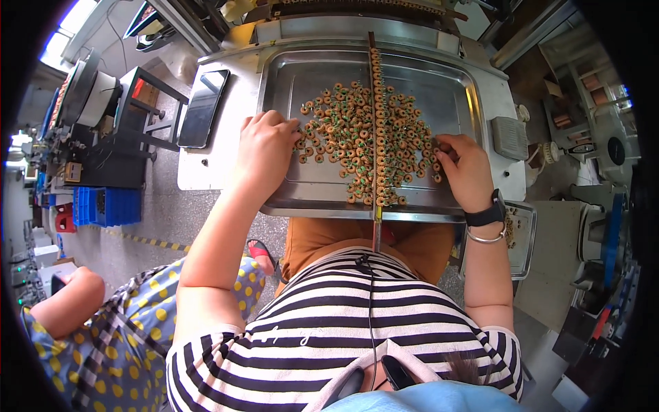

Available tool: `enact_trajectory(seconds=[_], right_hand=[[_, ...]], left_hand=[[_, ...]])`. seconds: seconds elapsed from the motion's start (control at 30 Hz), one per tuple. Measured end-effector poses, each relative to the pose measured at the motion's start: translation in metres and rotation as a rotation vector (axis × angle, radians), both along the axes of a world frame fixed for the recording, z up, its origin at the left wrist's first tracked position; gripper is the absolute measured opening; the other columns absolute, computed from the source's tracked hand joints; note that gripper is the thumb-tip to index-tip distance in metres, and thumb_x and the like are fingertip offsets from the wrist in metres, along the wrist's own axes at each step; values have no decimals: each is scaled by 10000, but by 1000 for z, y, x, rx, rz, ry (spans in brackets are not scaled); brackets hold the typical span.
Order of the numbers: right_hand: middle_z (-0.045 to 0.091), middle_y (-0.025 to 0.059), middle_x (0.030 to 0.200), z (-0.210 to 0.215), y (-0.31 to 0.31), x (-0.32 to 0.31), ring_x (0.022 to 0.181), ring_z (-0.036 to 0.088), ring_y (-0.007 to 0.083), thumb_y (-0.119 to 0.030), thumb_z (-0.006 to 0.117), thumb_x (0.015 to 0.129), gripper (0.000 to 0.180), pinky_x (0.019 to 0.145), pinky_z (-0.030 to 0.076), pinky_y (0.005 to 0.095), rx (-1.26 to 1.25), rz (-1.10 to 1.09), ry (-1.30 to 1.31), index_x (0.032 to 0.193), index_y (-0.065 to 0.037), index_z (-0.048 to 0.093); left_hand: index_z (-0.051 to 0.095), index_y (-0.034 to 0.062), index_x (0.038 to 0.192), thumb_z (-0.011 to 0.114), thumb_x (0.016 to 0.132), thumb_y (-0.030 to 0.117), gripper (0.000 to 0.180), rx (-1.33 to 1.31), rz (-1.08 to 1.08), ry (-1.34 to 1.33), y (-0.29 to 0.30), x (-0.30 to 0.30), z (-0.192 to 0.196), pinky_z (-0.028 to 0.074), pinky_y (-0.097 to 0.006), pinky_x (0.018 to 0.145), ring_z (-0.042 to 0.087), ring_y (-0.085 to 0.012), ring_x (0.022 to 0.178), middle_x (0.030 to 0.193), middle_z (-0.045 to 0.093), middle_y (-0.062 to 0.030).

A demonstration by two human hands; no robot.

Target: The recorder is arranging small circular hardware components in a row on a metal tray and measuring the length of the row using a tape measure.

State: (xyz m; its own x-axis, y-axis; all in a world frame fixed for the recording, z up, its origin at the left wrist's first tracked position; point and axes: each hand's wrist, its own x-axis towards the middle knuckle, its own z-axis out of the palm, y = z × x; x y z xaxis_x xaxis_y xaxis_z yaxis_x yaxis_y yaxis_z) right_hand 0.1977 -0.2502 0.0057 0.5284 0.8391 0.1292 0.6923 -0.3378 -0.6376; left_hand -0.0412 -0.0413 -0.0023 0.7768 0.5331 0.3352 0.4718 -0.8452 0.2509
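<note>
We seem to be picking through the heap of small rings (336,130) on the metal tray (316,193), upper centre of the frame; the next move calls for a fine pinch. Left hand (266,145) and right hand (468,168) are both narrowed at its 2 sides, their grip unclear to us. The rings look tan, with green bits.

So a wide metal tray (439,75) is holding a big pile of small brown rings (343,127) with green bits, and a long rail (378,123) lined with more rings is running across the tray's middle, front to back. Left hand (268,147) is curling over the tray's left side, right hand (465,165) over its right, fingertips touching the outer rings. Black phone (204,110) is lying just left of the tray.
</note>
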Motion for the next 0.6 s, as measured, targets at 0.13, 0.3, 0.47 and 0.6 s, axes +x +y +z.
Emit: enact_trajectory(seconds=[0.13,0.3,0.47,0.6], right_hand=[[590,144,854,-1,3,1,783,577,321,-34,602,753,139,701,464,381,16,46,-258,888,-10,628],[568,146,779,0,5,2,716,565,322,-27,589,745,97,644,449,374,30,25,-87,839,-25,563],[593,106,745,-1,-12,-1,682,576,199,-30,562,808,97,640,450,286,180,40,-60,897,8,575],[615,66,777,4,-20,-28,679,568,120,-26,613,799,113,640,456,253,176,67,235,906,8,602]], left_hand=[[659,40,859,610,747,77,128,-59,-49,-45,7,8,-2,428,-376,781,542,-279,833,804,566,-91],[593,19,808,575,709,10,100,-178,-23,-177,14,3,-10,451,-398,704,532,-325,790,787,551,-136],[588,24,820,553,658,9,167,-47,-251,-338,-8,7,-8,453,-385,708,535,-303,784,762,546,-113],[596,18,878,543,679,38,207,-68,-426,-376,-44,-3,-5,456,-376,727,546,-294,793,769,543,-109]])
